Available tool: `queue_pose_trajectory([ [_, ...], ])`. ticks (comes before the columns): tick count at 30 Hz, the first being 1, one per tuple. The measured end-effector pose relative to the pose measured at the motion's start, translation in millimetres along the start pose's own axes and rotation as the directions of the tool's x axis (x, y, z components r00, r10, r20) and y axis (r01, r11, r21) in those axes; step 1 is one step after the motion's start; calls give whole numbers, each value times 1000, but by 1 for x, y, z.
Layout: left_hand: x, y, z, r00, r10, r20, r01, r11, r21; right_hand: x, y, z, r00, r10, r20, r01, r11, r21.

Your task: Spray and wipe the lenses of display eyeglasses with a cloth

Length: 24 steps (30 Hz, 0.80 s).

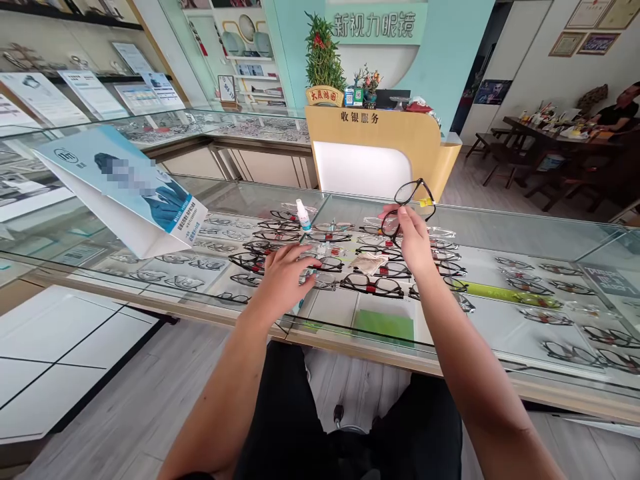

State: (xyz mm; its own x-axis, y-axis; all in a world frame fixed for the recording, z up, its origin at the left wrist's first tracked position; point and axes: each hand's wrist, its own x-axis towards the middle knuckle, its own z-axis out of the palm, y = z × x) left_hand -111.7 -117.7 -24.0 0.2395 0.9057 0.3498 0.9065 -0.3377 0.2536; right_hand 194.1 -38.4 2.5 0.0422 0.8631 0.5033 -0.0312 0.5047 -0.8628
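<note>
My right hand (414, 237) grips a pair of black-framed eyeglasses (399, 198) and holds it up above the glass counter, one lens above the other. A small yellow tag (426, 202) hangs on the frame. My left hand (286, 270) is low over the rows of glasses, fingers curved and apart, its fingertips close to a dark pair (327, 264); whether they touch it I cannot tell. Between my hands lies a crumpled beige cloth (369, 263) among the frames. A small white dropper bottle (303, 215) stands upright beyond my left hand.
Several rows of glasses lie on the glass counter (320, 332) and inside it. At the left stands a folded cardboard sign (125, 193). Below the glass is a green sheet (385, 325). A wooden cashier desk (370, 127) is farther back. At the far right a person (620, 110) sits by a table.
</note>
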Motion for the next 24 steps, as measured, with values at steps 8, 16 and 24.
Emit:
queue_pose_trajectory([
  [8, 55, 58, 9, 945, 287, 157, -282, 958, -54, 4, 3, 0, 1000, 24, -2, -24, 999, 25],
  [16, 126, 68, 29, 880, 321, 349, -371, 925, 86, 5, 9, 0, 1000, 20, -10, -20, 1000, -18],
  [24, 129, 62, 27, 875, 417, 247, -396, 909, -133, 8, 2, -6, 999, 48, 14, -47, 998, -29],
])
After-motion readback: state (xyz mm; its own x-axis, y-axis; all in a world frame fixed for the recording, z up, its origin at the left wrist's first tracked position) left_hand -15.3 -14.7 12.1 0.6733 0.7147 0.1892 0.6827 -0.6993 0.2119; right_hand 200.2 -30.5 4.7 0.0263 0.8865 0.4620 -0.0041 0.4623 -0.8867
